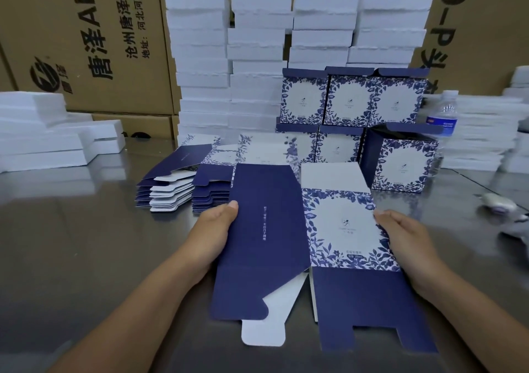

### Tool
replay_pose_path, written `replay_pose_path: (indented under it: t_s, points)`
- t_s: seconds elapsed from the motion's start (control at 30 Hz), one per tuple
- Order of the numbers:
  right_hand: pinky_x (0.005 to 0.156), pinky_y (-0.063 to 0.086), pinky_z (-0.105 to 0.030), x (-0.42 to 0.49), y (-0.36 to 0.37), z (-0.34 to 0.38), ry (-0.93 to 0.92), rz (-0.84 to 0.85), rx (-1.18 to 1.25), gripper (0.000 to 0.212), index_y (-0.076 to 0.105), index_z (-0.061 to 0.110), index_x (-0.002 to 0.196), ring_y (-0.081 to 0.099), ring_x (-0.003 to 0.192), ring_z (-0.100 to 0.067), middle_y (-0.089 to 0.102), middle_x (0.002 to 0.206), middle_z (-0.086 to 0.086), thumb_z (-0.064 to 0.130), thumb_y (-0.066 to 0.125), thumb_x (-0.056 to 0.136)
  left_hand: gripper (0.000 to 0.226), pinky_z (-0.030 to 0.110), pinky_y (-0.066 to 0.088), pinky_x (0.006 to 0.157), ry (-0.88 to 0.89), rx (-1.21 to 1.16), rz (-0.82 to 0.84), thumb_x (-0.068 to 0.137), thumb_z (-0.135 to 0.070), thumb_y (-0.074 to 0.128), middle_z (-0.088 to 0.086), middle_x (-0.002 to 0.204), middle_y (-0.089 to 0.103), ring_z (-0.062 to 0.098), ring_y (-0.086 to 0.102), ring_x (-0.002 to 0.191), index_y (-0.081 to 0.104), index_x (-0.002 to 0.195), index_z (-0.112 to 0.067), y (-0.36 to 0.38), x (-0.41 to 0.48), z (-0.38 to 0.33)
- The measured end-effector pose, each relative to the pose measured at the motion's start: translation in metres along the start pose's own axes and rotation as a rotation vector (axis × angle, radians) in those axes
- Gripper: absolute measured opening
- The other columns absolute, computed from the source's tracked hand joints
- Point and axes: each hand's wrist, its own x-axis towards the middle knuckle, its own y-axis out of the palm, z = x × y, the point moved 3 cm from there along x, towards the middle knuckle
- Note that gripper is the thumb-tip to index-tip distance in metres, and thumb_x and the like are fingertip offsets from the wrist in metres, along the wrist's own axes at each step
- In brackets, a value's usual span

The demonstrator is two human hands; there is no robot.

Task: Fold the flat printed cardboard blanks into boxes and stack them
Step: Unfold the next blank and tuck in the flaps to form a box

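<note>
A flat cardboard blank, navy on its left panel and white with blue leaf print on its right panel, is held above the metal table in front of me. My left hand grips its left edge with the thumb on top. My right hand grips its right edge the same way. Its bottom flaps hang toward me. Behind it to the left lie two piles of flat blanks. Folded boxes stand stacked in two rows behind, with one more folded box at the right.
Tall stacks of white foam blocks rise behind the boxes, and more foam lies at the left and at the right. A water bottle stands at the right. Large brown cartons line the back. A small blurred object lies at the right.
</note>
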Motion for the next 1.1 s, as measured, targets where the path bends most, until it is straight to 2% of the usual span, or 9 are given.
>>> replay_pose_path:
  t_s: [0.1, 0.2, 0.43, 0.57, 0.63, 0.73, 0.87, 0.97, 1.1]
  points:
    - [0.060, 0.038, -0.026, 0.0012, -0.0022, -0.0007, -0.005, -0.035, -0.015, 0.038, 0.058, -0.005, 0.084, 0.045, 0.064, -0.020, 0.052, 0.069, -0.013, 0.029, 0.048, 0.097, 0.038, 0.043, 0.055, 0.085, -0.010, 0.050, 0.038, 0.100, -0.034, 0.043, 0.008, 0.093, 0.075, 0.029, 0.071, 0.089, 0.074, 0.090, -0.014, 0.0008, -0.0001, 0.0007]
    - [0.068, 0.038, -0.033, -0.0002, -0.0029, -0.0002, -0.016, -0.020, -0.064, 0.038, 0.060, -0.006, 0.086, 0.049, 0.069, -0.023, 0.057, 0.081, -0.037, 0.028, 0.048, 0.097, 0.035, 0.035, 0.056, 0.077, -0.022, 0.035, 0.041, 0.098, -0.033, 0.047, 0.006, 0.092, 0.075, 0.023, 0.072, 0.083, 0.076, 0.086, -0.017, 0.0008, -0.0007, -0.0014]
    - [0.063, 0.046, -0.030, -0.0022, 0.0020, 0.0033, 0.005, 0.040, -0.051, 0.029, 0.067, 0.004, 0.077, 0.063, 0.065, -0.023, 0.072, 0.073, -0.011, 0.021, 0.053, 0.095, 0.043, 0.019, 0.052, 0.050, -0.017, -0.008, -0.049, 0.095, -0.048, 0.046, -0.006, 0.078, 0.075, 0.011, 0.072, 0.067, 0.076, 0.074, -0.026, -0.0051, 0.0009, -0.0048]
    - [0.055, 0.041, -0.023, -0.0030, -0.0022, 0.0051, 0.033, 0.003, -0.025, 0.038, 0.064, -0.003, 0.085, 0.055, 0.053, -0.024, 0.066, 0.073, -0.025, 0.030, 0.049, 0.097, 0.035, 0.028, 0.057, 0.064, -0.033, 0.007, 0.029, 0.098, -0.035, 0.045, 0.004, 0.091, 0.075, 0.021, 0.073, 0.079, 0.075, 0.088, -0.018, -0.0024, -0.0019, -0.0026]
    - [0.055, 0.043, -0.023, -0.0039, -0.0030, 0.0056, 0.040, 0.005, -0.029, 0.037, 0.066, 0.003, 0.083, 0.060, 0.054, -0.021, 0.071, 0.072, -0.013, 0.031, 0.047, 0.098, 0.036, 0.027, 0.057, 0.062, -0.037, 0.008, 0.056, 0.098, -0.033, 0.046, 0.005, 0.090, 0.075, 0.021, 0.073, 0.078, 0.076, 0.085, -0.018, -0.0012, -0.0026, -0.0029]
    - [0.074, 0.047, -0.033, -0.0037, -0.0012, 0.0062, 0.000, 0.037, -0.078, 0.037, 0.065, -0.002, 0.085, 0.063, 0.077, -0.022, 0.072, 0.090, -0.014, 0.027, 0.045, 0.099, 0.037, 0.026, 0.056, 0.056, -0.049, -0.043, 0.043, 0.096, -0.030, 0.050, 0.006, 0.084, 0.075, 0.019, 0.072, 0.069, 0.078, 0.075, -0.020, 0.0000, -0.0020, -0.0043]
    - [0.066, 0.034, -0.030, -0.0052, 0.0008, 0.0069, -0.041, 0.071, -0.137, 0.042, 0.051, -0.006, 0.076, 0.044, 0.067, -0.021, 0.051, 0.070, -0.019, 0.030, 0.045, 0.098, 0.039, 0.032, 0.057, 0.070, -0.059, -0.079, 0.038, 0.096, -0.042, 0.047, 0.004, 0.090, 0.075, 0.021, 0.073, 0.082, 0.077, 0.089, -0.018, 0.0012, -0.0037, -0.0069]
    - [0.063, 0.043, -0.031, -0.0065, 0.0005, 0.0074, -0.037, 0.088, -0.110, 0.040, 0.058, -0.005, 0.080, 0.057, 0.067, -0.022, 0.067, 0.074, -0.018, 0.029, 0.046, 0.097, 0.041, 0.038, 0.055, 0.083, -0.050, -0.011, 0.014, 0.098, -0.041, 0.044, 0.004, 0.093, 0.075, 0.023, 0.072, 0.086, 0.074, 0.092, -0.014, 0.0002, -0.0040, -0.0051]
    - [0.061, 0.048, -0.030, -0.0055, -0.0003, 0.0058, -0.018, 0.060, -0.063, 0.040, 0.064, -0.003, 0.085, 0.063, 0.061, -0.022, 0.071, 0.072, -0.011, 0.033, 0.048, 0.097, 0.043, 0.039, 0.056, 0.081, -0.043, 0.018, 0.003, 0.099, -0.040, 0.042, 0.004, 0.091, 0.075, 0.024, 0.072, 0.084, 0.075, 0.084, -0.016, -0.0001, -0.0049, -0.0034]
